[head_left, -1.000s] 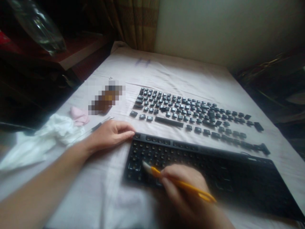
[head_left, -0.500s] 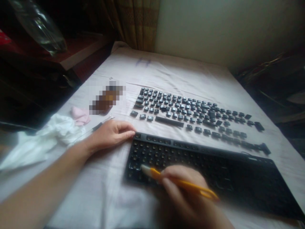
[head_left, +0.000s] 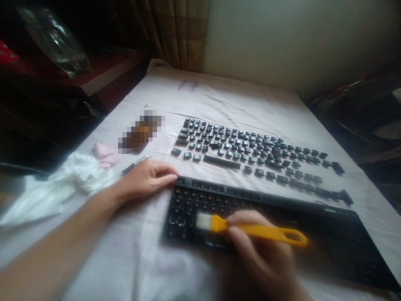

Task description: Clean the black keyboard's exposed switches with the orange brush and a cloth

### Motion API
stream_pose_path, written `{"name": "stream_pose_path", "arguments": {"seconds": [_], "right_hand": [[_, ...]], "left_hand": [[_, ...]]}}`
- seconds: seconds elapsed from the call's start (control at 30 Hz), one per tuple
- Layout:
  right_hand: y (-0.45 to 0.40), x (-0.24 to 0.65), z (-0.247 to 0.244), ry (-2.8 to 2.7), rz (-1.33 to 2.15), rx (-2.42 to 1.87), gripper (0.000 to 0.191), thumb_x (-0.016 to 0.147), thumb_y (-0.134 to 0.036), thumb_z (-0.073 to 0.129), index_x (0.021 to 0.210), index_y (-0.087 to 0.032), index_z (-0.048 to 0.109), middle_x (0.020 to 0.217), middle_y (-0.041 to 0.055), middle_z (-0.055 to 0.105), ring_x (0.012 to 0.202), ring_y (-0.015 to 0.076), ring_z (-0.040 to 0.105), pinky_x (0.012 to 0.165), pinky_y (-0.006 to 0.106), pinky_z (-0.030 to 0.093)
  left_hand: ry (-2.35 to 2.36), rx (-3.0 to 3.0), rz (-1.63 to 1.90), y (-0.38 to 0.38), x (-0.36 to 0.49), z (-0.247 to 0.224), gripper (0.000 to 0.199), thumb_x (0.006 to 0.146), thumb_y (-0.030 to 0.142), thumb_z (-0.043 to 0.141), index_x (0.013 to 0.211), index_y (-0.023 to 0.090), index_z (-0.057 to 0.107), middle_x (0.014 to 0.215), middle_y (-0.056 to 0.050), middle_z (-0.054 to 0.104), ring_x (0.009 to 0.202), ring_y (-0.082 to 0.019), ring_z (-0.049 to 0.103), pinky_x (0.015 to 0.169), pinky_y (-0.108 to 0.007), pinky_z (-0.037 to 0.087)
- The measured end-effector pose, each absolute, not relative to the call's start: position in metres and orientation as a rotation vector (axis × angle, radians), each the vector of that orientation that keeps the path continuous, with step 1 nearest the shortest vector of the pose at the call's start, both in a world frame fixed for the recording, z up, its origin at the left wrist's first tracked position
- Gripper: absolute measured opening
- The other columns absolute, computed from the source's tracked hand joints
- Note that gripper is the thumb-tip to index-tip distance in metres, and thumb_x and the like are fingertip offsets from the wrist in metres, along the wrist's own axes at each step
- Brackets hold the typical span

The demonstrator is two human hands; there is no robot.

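Observation:
A black keyboard base with its keycaps off lies across the near part of the cloth. My left hand pinches its upper left corner between thumb and fingers. In my right hand is a cleaning brush with a yellow handle and pale bristles, held over the base's left part. The bristles appear to touch the key sockets, though blur makes this hard to tell. Beyond the base, the loose black keycaps are laid out in rows, with a long space bar in front.
White cloth and a pink cloth lie at left. A thin tool with a dark handle is partly behind my left hand. A pixelated object lies farther back. A clear bottle stands on the side table at upper left.
The brush has moved slightly right and turned, so its broad side and whole handle now show. My left hand stays at the keyboard's corner.

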State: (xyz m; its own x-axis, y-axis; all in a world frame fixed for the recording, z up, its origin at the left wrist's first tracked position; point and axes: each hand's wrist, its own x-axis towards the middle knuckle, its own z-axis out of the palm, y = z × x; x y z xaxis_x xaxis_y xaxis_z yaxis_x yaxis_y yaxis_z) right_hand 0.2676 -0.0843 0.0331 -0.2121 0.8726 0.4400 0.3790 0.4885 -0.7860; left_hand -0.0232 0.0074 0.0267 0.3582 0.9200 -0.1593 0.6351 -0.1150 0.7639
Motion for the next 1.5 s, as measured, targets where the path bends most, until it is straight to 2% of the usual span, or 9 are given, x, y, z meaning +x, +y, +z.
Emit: {"name": "stream_pose_path", "arguments": {"seconds": [0.33, 0.53, 0.8, 1.07, 1.5], "right_hand": [[-0.079, 0.273, 0.046, -1.972, 0.492, -1.037, 0.013, 0.088, -0.01, 0.057, 0.086, -0.021, 0.063, 0.068, 0.0002, 0.074, 0.054, 0.0153, 0.071, 0.053, 0.022, 0.057], [-0.079, 0.27, 0.043, -2.074, 0.44, -1.004, 0.013, 0.09, -0.011, 0.055, 0.086, -0.022, 0.06, 0.066, -0.0013, 0.072, 0.052, 0.0134, 0.069, 0.054, 0.022, 0.056], [-0.084, 0.269, 0.045, -2.079, 0.478, -1.027, 0.015, 0.094, -0.016, 0.054, 0.086, -0.023, 0.064, 0.071, 0.0008, 0.076, 0.058, 0.0155, 0.073, 0.058, 0.023, 0.059], [-0.08, 0.275, 0.044, -1.976, 0.455, -1.057, 0.012, 0.088, -0.011, 0.058, 0.088, -0.022, 0.063, 0.069, -0.0008, 0.074, 0.054, 0.0147, 0.071, 0.054, 0.022, 0.057], [-0.082, 0.268, 0.042, -2.051, 0.543, -0.985, 0.012, 0.094, -0.017, 0.058, 0.086, -0.022, 0.065, 0.07, 0.0004, 0.076, 0.057, 0.0149, 0.073, 0.058, 0.022, 0.059]], "left_hand": [[1.353, 1.816, 0.45, 0.008, -0.026, 0.024, 0.036, 0.087, 0.056, 0.063, 0.098, 0.025, 0.078, 0.09, -0.001, 0.081, 0.081, -0.02, 0.073, 0.073, -0.027, 0.054], [1.365, 1.82, 0.447, 0.007, -0.026, 0.024, 0.034, 0.087, 0.055, 0.064, 0.097, 0.026, 0.078, 0.09, 0.0, 0.081, 0.082, -0.019, 0.073, 0.074, -0.027, 0.054], [1.361, 1.807, 0.455, 0.008, -0.027, 0.023, 0.036, 0.087, 0.056, 0.063, 0.098, 0.026, 0.078, 0.09, -0.001, 0.081, 0.083, -0.019, 0.073, 0.074, -0.026, 0.054], [1.36, 1.8, 0.46, 0.007, -0.026, 0.023, 0.035, 0.087, 0.055, 0.064, 0.098, 0.026, 0.078, 0.091, -0.001, 0.081, 0.083, -0.02, 0.073, 0.075, -0.027, 0.055], [1.358, 1.813, 0.464, 0.008, -0.026, 0.024, 0.035, 0.087, 0.056, 0.064, 0.098, 0.026, 0.078, 0.091, 0.0, 0.081, 0.083, -0.019, 0.072, 0.075, -0.026, 0.054]]}}
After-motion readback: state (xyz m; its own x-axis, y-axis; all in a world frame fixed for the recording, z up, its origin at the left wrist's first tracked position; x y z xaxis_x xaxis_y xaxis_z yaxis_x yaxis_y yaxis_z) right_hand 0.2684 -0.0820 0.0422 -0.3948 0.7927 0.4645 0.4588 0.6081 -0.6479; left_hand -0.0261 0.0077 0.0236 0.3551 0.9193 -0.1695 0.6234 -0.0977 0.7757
